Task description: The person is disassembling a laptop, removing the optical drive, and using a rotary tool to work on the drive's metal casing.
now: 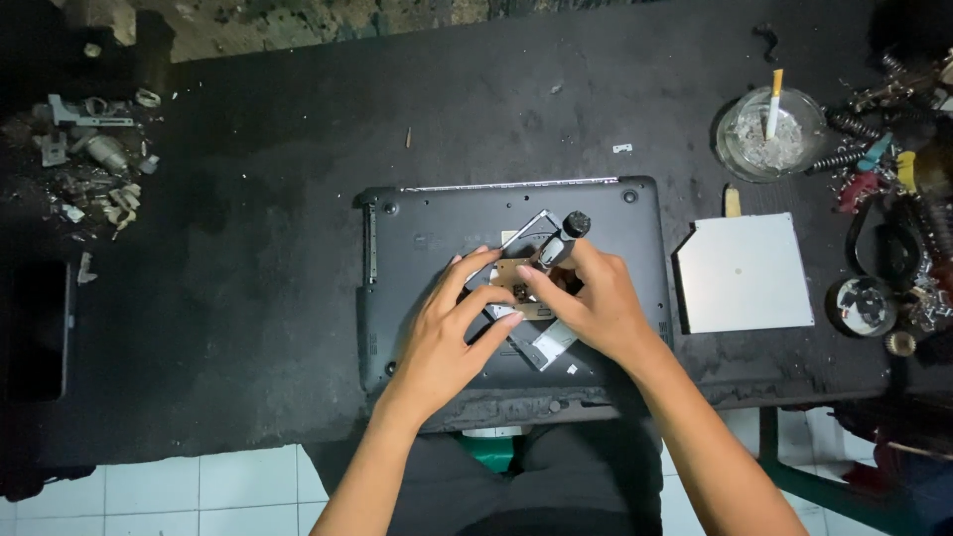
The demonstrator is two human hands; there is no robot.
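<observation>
Overhead, the left hand (445, 333) pinches a silver hard-drive caddy (523, 298) lying on the upturned black laptop base (417, 238); the right hand (594, 303) grips a black-handled screwdriver (564, 238) upright over it. Beside lies a grey optical drive (745, 273).

Left of laptop: you have bare black table (248, 248) between the laptop base (417, 238) and the scrap parts pile (94, 149).
Behind laptop: open table up to the far edge.
Right of laptop: the silver optical drive (745, 273) lies just beside it, narrowing your path.
Far right: ashtray (769, 134), springs and tools (884, 149) crowd the edge.
On laptop: your left hand (447, 333) and right hand (591, 303) cover the middle.
</observation>
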